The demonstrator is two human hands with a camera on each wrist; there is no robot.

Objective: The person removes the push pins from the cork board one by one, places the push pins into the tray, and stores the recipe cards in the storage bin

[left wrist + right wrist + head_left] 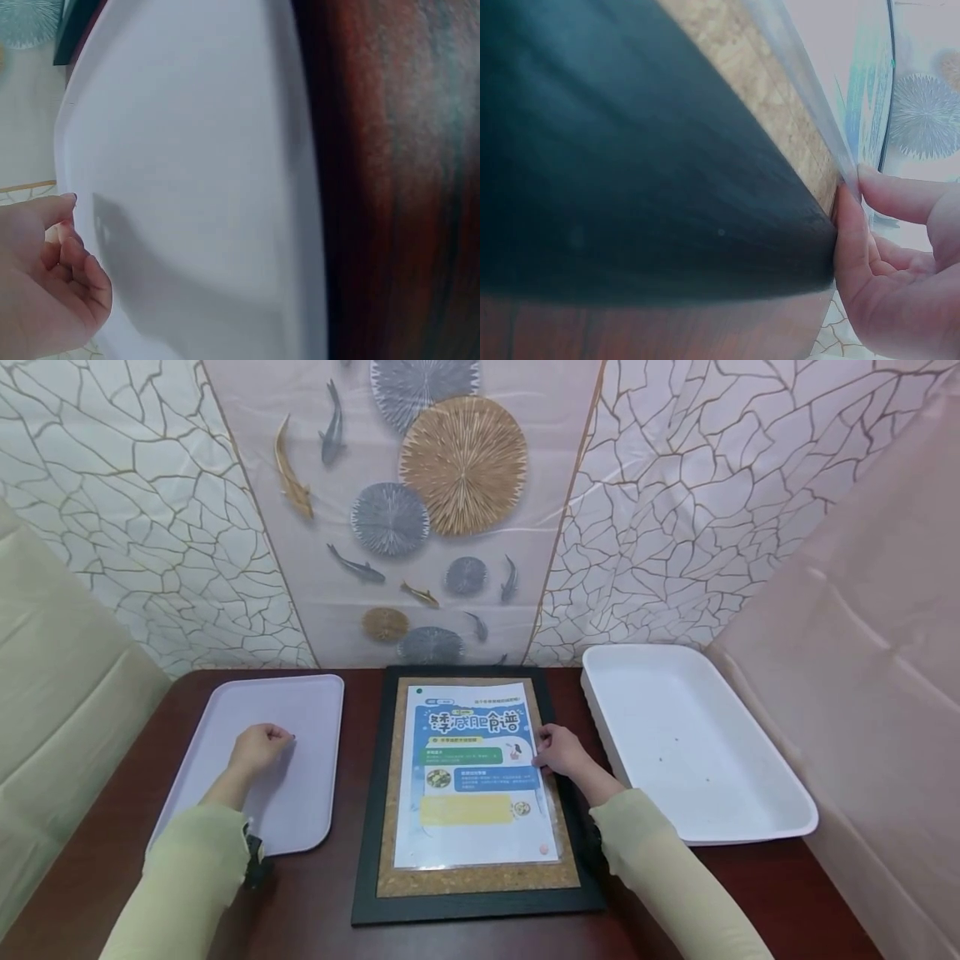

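Note:
A laminated poster (472,827) with a blue border and Chinese print lies on a black-framed cork board (480,881). A green pushpin (418,691) sits at its top left corner. My right hand (562,750) pinches the poster's right edge between thumb and forefinger, its fingers by the frame in the right wrist view. Over the pale lilac tray (307,810) my left hand (258,750) is held with thumb and forefinger together. A small dark thing (292,737) shows at those fingertips, too small to make out; the left wrist view shows the hand's shadow on the tray.
To the right stands a deep white tray (765,810) with several tiny dark specks on its floor. All of this rests on a dark red-brown table (315,902). A patterned cloth backdrop (465,577) rises behind, with plain cloth on both sides.

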